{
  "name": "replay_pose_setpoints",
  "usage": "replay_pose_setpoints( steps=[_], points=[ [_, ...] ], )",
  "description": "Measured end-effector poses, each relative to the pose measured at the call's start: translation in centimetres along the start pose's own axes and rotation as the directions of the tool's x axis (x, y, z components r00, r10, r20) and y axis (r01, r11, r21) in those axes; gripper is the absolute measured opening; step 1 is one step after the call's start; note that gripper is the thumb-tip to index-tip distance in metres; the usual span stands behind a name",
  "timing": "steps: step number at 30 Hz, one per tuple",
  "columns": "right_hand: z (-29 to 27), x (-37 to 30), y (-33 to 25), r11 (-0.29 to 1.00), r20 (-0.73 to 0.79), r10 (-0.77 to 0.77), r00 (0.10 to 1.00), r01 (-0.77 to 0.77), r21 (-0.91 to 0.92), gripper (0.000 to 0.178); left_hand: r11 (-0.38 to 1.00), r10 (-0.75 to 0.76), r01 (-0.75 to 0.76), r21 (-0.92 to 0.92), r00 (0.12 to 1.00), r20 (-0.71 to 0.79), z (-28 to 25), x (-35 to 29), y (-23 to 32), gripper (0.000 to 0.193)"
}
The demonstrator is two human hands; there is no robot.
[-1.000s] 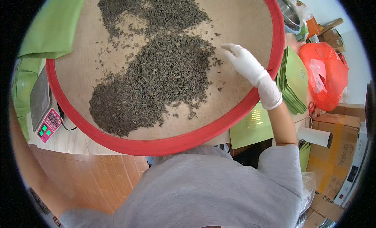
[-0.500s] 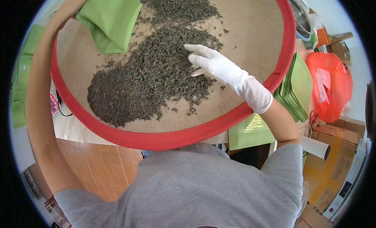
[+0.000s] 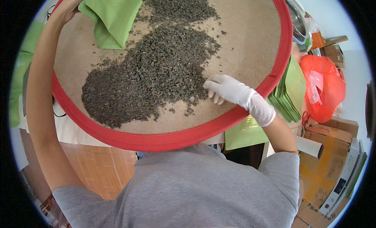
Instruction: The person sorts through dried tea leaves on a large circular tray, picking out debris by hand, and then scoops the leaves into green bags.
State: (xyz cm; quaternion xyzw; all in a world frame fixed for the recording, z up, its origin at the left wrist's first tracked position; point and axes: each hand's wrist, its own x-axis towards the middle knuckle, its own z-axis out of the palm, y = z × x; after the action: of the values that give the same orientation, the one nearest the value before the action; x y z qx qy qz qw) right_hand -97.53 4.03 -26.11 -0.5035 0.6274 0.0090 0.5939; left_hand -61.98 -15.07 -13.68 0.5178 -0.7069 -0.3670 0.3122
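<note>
Both hands are working over the big round tray (image 3: 250, 106) right now. My right hand (image 3: 225, 89), in a white glove, is lying flat on the tray with the fingers (image 3: 211, 95) loosely spread and curling down a bit, touching the right edge of the pile of dried tea leaves (image 3: 152, 75); it's open and not gripping anything as far as I'm seeing. My left hand (image 3: 72, 10) is reaching up along the left side to the top left rim, and it's closing on a green pouch (image 3: 111, 16) there, though the fingers are mostly getting cut off by the edge of the view so I can't tell exactly how the grip is sitting. The pouch is hanging over the upper left part of the tray, just beside the top of the leaf pile. The leaves are spreading in a dark heap across the middle of the tan tray, running from lower left up toward the top centre, with loose bits scattering around it. The tray's red rim is sitting right in front of my grey shirt (image 3: 203, 188). Off to the right I'm seeing a stack of green pouches (image 3: 291, 90), a red plastic bag (image 3: 323, 87) just beside it, and cardboard boxes (image 3: 333, 157) lower down.
</note>
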Motion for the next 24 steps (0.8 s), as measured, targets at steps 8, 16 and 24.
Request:
replay_pose_setpoints(
  steps=[8, 16, 24],
  points=[
    [0.0, 4.1, -1.9, 0.734, -0.389, -0.627, 0.675, 0.343, -0.587, 0.018, 0.953, -0.134, 0.138, -0.270, 0.990, 0.034, -6.2, 4.1, -7.3, 0.049],
    [1.0, 6.6, -2.9, 0.706, -0.311, -0.598, 0.739, 0.302, -0.641, 0.023, 0.981, 0.063, -0.060, 0.183, 0.998, -0.012, -0.4, 0.2, -0.1, 0.046],
    [0.4, 7.5, -1.1, 0.741, -0.340, -0.631, 0.698, 0.411, -0.531, 0.017, 0.900, -0.140, 0.135, 0.415, 0.990, -0.019, -0.5, 0.6, 3.9, 0.042]
  ],
)
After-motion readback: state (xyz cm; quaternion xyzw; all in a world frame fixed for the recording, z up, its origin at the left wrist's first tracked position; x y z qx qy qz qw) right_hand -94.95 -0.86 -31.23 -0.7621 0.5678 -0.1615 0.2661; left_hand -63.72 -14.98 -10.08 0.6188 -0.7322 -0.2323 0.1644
